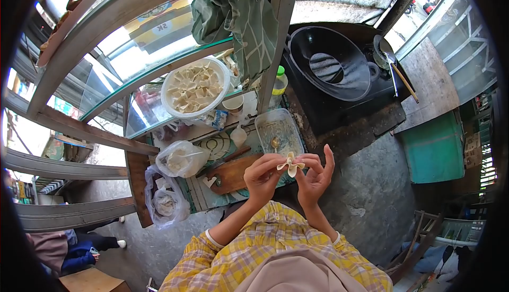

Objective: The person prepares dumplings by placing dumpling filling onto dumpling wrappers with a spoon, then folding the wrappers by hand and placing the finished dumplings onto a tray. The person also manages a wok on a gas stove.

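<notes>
A pale folded dumpling [291, 168] with several petal-like flaps is held in front of my chest. My left hand [262, 179] pinches it from the left between thumb and fingers. From the other side my right hand [314, 179] grips it with thumb and fingertips, one finger pointing up. Just beyond the hands stands a clear plastic tub [259, 137] with a little pale filling and a spoon [275, 142] inside. A wooden cutting board [236, 174] lies to the left of my left hand. Farther back, a white basket [167, 98] holds many folded dumplings [195, 86].
A large black wok [302, 42] sits on the stove at back right, with a spatula [391, 61] beside it. Plastic bags [183, 158] stand on the table's left. A green-capped bottle [279, 82] is behind the tub. Another person [69, 247] is at lower left.
</notes>
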A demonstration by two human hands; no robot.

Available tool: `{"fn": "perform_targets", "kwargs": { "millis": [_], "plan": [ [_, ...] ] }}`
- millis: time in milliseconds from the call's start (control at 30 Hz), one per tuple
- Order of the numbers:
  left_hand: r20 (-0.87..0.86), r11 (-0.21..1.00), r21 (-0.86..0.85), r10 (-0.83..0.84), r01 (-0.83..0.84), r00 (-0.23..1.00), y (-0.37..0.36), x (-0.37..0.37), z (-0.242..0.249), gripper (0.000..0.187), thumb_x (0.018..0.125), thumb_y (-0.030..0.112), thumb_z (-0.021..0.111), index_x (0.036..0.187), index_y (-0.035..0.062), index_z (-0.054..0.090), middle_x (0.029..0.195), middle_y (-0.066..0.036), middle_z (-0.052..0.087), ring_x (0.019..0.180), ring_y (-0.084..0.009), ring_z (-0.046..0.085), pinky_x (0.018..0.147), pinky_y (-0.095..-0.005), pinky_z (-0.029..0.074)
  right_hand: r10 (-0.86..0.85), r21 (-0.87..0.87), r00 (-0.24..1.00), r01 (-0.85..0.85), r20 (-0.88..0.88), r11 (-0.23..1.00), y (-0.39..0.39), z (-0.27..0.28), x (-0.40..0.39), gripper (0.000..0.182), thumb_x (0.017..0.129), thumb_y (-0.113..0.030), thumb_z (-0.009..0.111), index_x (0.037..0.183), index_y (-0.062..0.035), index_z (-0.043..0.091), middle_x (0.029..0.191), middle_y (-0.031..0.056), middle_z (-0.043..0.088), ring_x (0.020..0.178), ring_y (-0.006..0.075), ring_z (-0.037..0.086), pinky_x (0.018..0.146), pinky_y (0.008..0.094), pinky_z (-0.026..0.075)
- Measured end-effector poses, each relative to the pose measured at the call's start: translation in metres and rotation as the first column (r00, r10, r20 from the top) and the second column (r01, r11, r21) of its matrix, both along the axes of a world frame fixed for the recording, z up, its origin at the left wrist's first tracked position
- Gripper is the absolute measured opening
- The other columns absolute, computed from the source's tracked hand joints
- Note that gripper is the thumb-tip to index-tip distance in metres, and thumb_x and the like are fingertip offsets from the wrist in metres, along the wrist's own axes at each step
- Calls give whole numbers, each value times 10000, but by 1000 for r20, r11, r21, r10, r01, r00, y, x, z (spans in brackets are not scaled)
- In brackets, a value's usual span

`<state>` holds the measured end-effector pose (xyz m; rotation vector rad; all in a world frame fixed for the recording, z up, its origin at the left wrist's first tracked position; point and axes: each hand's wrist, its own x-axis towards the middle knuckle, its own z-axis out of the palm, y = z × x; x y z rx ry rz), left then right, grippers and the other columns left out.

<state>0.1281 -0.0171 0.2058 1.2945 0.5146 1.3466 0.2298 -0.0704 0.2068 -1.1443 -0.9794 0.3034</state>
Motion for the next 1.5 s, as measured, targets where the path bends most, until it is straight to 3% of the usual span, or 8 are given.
{"fn": "perform_targets", "kwargs": {
  "millis": [133, 333, 633, 833, 1033, 1333, 1500],
  "plan": [
    [-39, 994, 106, 22, -18, 999, 2, -4, 7, 224, 714, -117, 654, 922, -33, 659, 894, -119, 644, 840, -205, 625, 694, -276, 508, 17, 54, 996, -13, -85, 998, 0, 9, -7, 732, 785, -58, 698, 1353, 14, 242, 852, 70, 659, 901, 204, 592, 892, 363, 413],
    [-109, 938, 342, 95, -52, 989, 9, -13, 20, 301, 634, -143, 634, 900, -7, 671, 853, -101, 657, 812, -257, 643, 710, -313, 516, -10, 55, 998, 7, 56, 998, -2, 9, -4, 680, 754, -63, 727, 1280, -6, 300, 857, 65, 658, 891, 205, 599, 869, 350, 418],
    [-116, 908, 417, 106, -48, 988, 12, -14, 26, 281, 648, -127, 649, 896, 1, 675, 867, -101, 662, 810, -258, 647, 697, -312, 521, -7, 64, 997, 3, 75, 998, -2, 15, -5, 589, 733, -44, 741, 1185, 0, 366, 865, 71, 647, 862, 192, 613, 837, 328, 439],
    [-125, 892, 448, 136, -66, 983, 17, -16, 27, 208, 653, -75, 713, 846, -24, 656, 813, -114, 659, 752, -268, 645, 655, -320, 523, 27, 66, 996, -32, 80, 997, 2, 18, -3, 603, 736, -29, 733, 1205, 1, 356, 867, 82, 646, 861, 203, 616, 814, 329, 456],
    [-103, 909, 407, 141, -88, 985, 20, -28, 25, 287, 640, -135, 649, 898, -13, 672, 860, -105, 659, 807, -262, 648, 692, -316, 520, 157, 81, 986, -160, 48, 984, 12, 22, -7, 666, 753, 16, 697, 1277, 2, 287, 851, 107, 657, 839, 222, 626, 801, 334, 468],
    [-151, 883, 397, 332, -251, 931, 28, -69, 28, 297, 649, -129, 661, 920, -8, 670, 869, -113, 659, 809, -246, 648, 705, -304, 519, 376, 75, 926, -377, 24, 923, 45, 21, -36, 602, 757, 61, 675, 1259, 3, 349, 865, 114, 648, 844, 203, 626, 789, 317, 474],
    [-150, 921, 85, 389, -380, 909, 33, -98, 21, 272, 749, -120, 643, 1007, -34, 636, 1022, -116, 613, 931, -186, 610, 768, -272, 538, 444, -26, 887, -451, -129, 892, 96, 10, -54, 639, 755, 31, 692, 1283, -13, 334, 876, 96, 626, 853, 164, 603, 817, 299, 457]
  ]
}}
